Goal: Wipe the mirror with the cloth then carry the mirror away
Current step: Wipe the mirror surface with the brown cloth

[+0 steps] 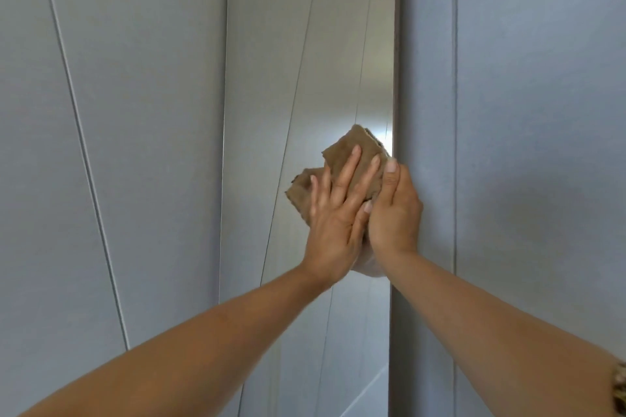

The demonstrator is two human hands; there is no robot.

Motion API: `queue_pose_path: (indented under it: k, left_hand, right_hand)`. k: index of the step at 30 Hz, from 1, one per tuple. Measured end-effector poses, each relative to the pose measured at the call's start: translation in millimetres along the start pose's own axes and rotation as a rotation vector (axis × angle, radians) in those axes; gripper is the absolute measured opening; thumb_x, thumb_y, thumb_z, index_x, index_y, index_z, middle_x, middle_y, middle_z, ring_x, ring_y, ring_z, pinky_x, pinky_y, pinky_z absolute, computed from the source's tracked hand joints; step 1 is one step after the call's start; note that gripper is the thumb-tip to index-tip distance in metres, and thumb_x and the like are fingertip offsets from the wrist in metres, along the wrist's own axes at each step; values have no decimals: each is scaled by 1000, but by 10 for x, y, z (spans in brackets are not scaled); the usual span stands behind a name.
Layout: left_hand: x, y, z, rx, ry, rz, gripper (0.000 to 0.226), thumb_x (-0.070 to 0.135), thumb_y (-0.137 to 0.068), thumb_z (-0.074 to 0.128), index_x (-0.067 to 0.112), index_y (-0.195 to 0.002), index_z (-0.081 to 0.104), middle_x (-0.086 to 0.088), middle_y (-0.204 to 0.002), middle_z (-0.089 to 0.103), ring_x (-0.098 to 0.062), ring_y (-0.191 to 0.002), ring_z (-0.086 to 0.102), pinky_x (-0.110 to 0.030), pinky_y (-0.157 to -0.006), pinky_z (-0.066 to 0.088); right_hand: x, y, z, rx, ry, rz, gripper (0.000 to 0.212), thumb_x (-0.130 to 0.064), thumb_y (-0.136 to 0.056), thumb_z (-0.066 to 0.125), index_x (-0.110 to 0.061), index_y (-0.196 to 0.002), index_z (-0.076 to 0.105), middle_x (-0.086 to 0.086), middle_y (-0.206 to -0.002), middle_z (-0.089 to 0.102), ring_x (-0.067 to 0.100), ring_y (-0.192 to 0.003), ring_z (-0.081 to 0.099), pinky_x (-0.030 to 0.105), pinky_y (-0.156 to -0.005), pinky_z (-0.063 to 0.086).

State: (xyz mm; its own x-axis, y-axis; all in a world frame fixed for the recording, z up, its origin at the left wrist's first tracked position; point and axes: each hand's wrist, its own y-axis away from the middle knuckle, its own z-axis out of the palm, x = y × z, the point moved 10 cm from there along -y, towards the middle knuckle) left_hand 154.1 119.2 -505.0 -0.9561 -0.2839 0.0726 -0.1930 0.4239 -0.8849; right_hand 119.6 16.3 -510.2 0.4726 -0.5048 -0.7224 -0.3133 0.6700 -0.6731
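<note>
A tall narrow mirror (305,61) with a thin dark frame leans against grey panels and reflects them. A folded brown cloth (343,149) lies flat against the glass near the mirror's right edge. My left hand (335,213) presses on the cloth with its fingers spread. Beside it, my right hand (394,213) is closed around the mirror's right edge, thumb pointing up; its fingers are hidden behind the frame. A pale reflection of a hand shows just under my hands.
Grey wardrobe panels (118,112) with thin seams flank the mirror on the left, and more grey panels (525,95) on the right. A patterned band (620,389) shows on my right forearm at the frame's edge.
</note>
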Motion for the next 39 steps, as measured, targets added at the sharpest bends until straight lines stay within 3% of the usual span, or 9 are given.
queue_pose_path:
  k: [5, 12, 16, 22, 27, 31, 33, 37, 39]
  left_hand:
    - [-365, 31, -161, 49, -88, -9, 50, 27, -104, 27, 27, -154, 27, 5, -165, 16, -18, -154, 9, -50, -124, -2]
    - [-1865, 583, -644, 310, -11, -834, 51, 26, -107, 27, 28, -157, 13, 0, -167, 8, -26, -153, 14, -51, -121, 7]
    - [-1834, 741, -588, 331, -31, -971, 52, 28, -108, 24, 29, -157, 8, 0, -167, 5, -28, -151, 18, -49, -121, 9]
    - [-782, 688, -169, 210, -4, -453, 51, 29, -107, 27, 27, -157, 15, 7, -166, 4, -18, -154, 2, -47, -123, -9]
    - [-64, 889, 326, -86, -87, 10, 52, 34, -102, 22, 27, -154, 25, 2, -166, 12, -26, -154, 9, -54, -122, -5]
    - [-268, 945, 254, -112, -145, 96, 51, 40, -104, 20, 29, -153, 25, 3, -165, 15, -26, -153, 12, -51, -123, -4]
    - [-630, 948, 78, -21, -123, -41, 50, 37, -105, 20, 28, -154, 23, 3, -165, 14, -20, -154, 8, -48, -123, -5]
    - [-1688, 1268, -341, 256, -33, -688, 50, 25, -107, 30, 24, -156, 18, 0, -166, 10, -24, -152, 17, -50, -121, 5]
    - [-1970, 1450, -407, 293, -18, -918, 52, 27, -107, 29, 26, -157, 13, -1, -167, 7, -26, -151, 18, -50, -120, 10]
  right_hand:
    - [91, 141, -47, 29, 32, 4, 42, -45, -101, 27, -15, -84, 51, -11, -63, 49, 2, -56, 47, 29, -55, 36]
    - [136, 225, -80, 43, 49, 17, 43, -46, -101, 25, -15, -81, 46, -9, -58, 42, 4, -52, 44, 32, -54, 37]
    - [294, 399, -81, 20, -43, 60, 47, -49, -100, 25, -14, -99, 57, -12, -83, 59, -6, -83, 53, 26, -63, 39]
    - [490, 613, -109, -10, -79, 114, 49, -46, -101, 28, -8, -113, 57, 10, -107, 65, 9, -105, 42, 30, -78, 44]
    - [598, 721, -87, -82, -103, 141, 39, -50, -100, 27, -27, -100, 59, -16, -84, 63, -13, -81, 58, 12, -71, 43]
    - [727, 952, -162, -53, -95, 147, 39, -40, -102, 31, -15, -105, 61, -19, -80, 56, 1, -72, 50, 5, -73, 39]
    - [754, 1011, -180, -44, -62, 146, 43, -38, -102, 31, -7, -111, 59, -21, -78, 50, -3, -71, 44, 5, -70, 32]
    - [758, 1041, -183, -46, -74, 150, 47, -39, -102, 29, -3, -114, 57, -9, -88, 59, 4, -83, 51, 23, -77, 37]
    - [793, 1038, -171, -50, -63, 172, 48, -42, -101, 28, -7, -117, 57, -22, -81, 51, -2, -75, 51, 19, -76, 37]
